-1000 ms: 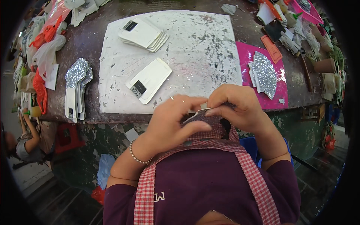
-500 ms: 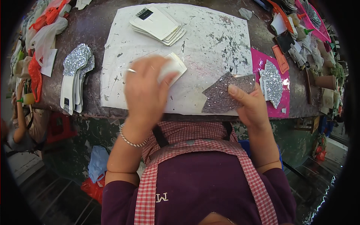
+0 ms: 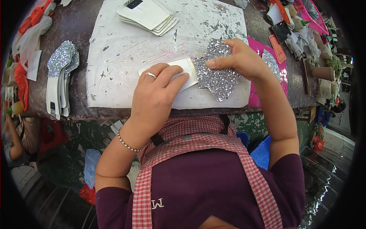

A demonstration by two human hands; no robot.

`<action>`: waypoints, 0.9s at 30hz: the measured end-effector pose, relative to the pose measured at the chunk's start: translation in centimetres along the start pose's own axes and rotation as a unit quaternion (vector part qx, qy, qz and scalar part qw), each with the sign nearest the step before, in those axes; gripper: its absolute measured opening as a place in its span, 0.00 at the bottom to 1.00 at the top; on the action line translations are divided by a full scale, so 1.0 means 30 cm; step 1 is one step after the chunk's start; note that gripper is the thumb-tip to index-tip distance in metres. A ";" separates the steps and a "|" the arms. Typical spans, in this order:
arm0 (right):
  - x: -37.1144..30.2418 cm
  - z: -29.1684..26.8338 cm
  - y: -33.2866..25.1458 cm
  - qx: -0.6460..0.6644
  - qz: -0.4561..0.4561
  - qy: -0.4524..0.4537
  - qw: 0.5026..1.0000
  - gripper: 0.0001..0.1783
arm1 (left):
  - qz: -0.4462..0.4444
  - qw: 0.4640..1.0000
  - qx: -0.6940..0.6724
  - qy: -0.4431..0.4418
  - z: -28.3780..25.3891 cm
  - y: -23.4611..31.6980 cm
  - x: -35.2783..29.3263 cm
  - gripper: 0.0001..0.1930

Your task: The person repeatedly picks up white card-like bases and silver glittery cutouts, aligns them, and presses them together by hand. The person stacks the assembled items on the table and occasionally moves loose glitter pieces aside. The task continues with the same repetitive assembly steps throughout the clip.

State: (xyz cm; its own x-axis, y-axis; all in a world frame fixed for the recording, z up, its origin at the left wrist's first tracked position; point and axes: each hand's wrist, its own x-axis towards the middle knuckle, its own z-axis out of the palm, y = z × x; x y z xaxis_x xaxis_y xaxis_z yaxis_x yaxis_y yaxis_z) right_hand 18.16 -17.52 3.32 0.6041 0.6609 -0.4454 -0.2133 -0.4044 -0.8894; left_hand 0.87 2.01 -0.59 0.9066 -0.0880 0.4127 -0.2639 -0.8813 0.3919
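Bent over a white flat panel [image 3: 186,67] are the fingers of my left hand [image 3: 158,89], holding it down on the paper sheet; a ring shows on one finger. My right hand [image 3: 244,61] pinches a silver glitter piece [image 3: 221,78] with pointed edges between thumb and fingers. The glitter piece's left edge meets or overlaps the panel's right end; I cannot tell whether they are joined. Farther back lies a stack of similar white panels [image 3: 146,15], the top one with a black label.
White scuffed paper [image 3: 114,76] covers the table's middle. Panels with glitter tops [image 3: 61,72] are piled at the left. More glitter pieces [image 3: 270,63] lie on a pink sheet [image 3: 283,74] at the right. Plastic bags [image 3: 32,38] and clutter [image 3: 295,40] line the sides.
My right hand has lifted the glitter piece up and leftward to the panel's end, its brighter silver face now showing. My left hand has settled onto the panel, which is turned. The view has shifted slightly.
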 end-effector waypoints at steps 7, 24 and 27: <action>0.089 -0.003 -0.045 -0.085 0.017 -0.041 0.995 0.20 | -0.019 0.999 -0.012 0.022 0.016 0.016 -0.018 0.20; 0.111 -0.016 -0.035 -0.223 -0.014 -0.060 0.973 0.17 | 0.018 0.998 0.033 -0.044 0.007 0.013 0.000 0.28; 0.109 -0.010 -0.046 -0.260 -0.018 -0.060 0.964 0.17 | 0.042 0.991 0.072 -0.100 -0.013 0.025 0.016 0.31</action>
State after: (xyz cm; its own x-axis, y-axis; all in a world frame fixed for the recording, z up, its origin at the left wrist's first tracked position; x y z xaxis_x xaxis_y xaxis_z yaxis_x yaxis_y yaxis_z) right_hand 20.66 -15.00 3.13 0.5042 0.7362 -0.4514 0.2385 -0.6211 -0.7465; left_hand 0.97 1.50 0.22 0.9341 -0.2424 0.2622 -0.3056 -0.9224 0.2362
